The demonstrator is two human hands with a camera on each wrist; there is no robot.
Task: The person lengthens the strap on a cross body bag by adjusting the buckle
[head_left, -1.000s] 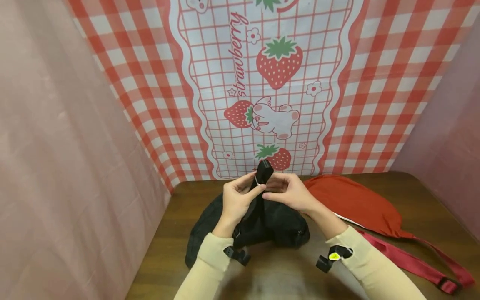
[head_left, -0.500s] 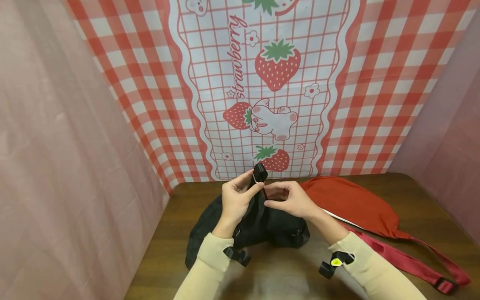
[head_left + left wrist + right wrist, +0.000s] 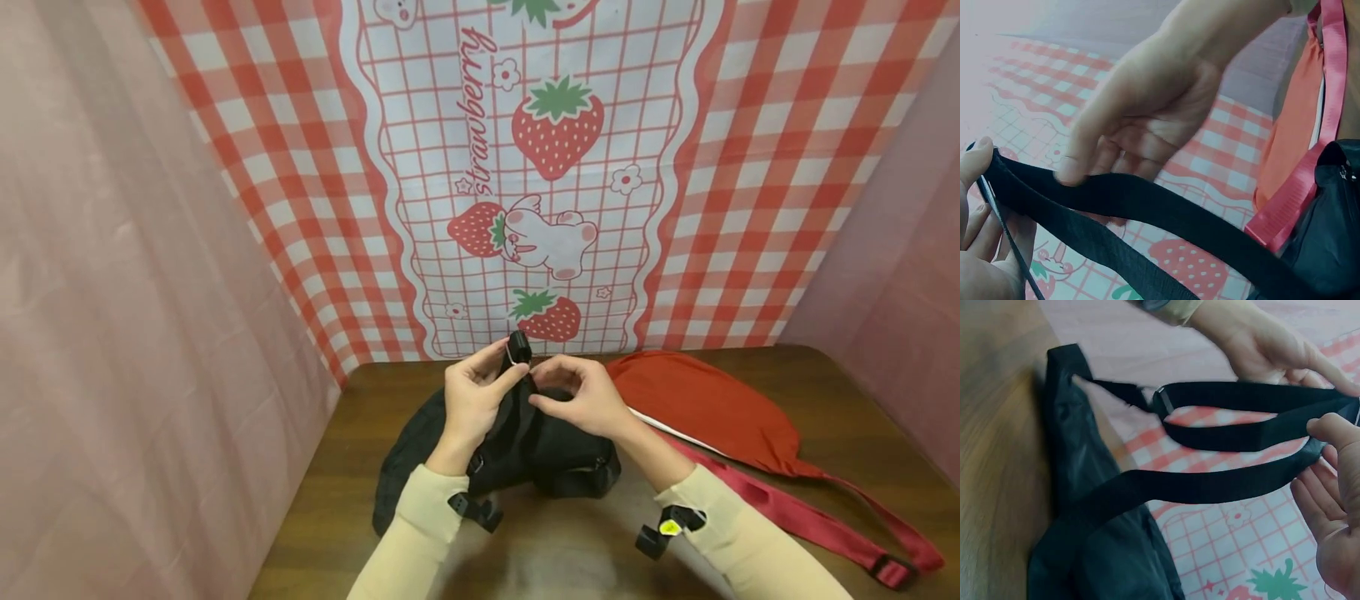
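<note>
Between the two hands, a black webbing strap [image 3: 1210, 487] rises from the black waist bag [image 3: 420, 454] on the table. My left hand [image 3: 471, 396] pinches the strap close to a black buckle [image 3: 519, 344], which sticks up above the fingertips. A thin metal edge shows beside it. My right hand [image 3: 585, 396] is just to the right, its thumb and fingers on either side of the strap in the right wrist view. A slider [image 3: 1161, 400] joins the looped strap nearer the bag. Where the strap ends at the buckle is partly hidden by fingers.
A red waist bag [image 3: 705, 408] lies to the right on the wooden table [image 3: 315, 533]. Its pink strap [image 3: 810, 508] with a black buckle trails to the front right. A checked strawberry cloth [image 3: 555, 208] hangs behind, and a pale curtain [image 3: 150, 292] on the left.
The black buckle has sunk a little and turned. My right hand has slid down slightly from beside the buckle to the strap below, while my left hand has kept its grip.
</note>
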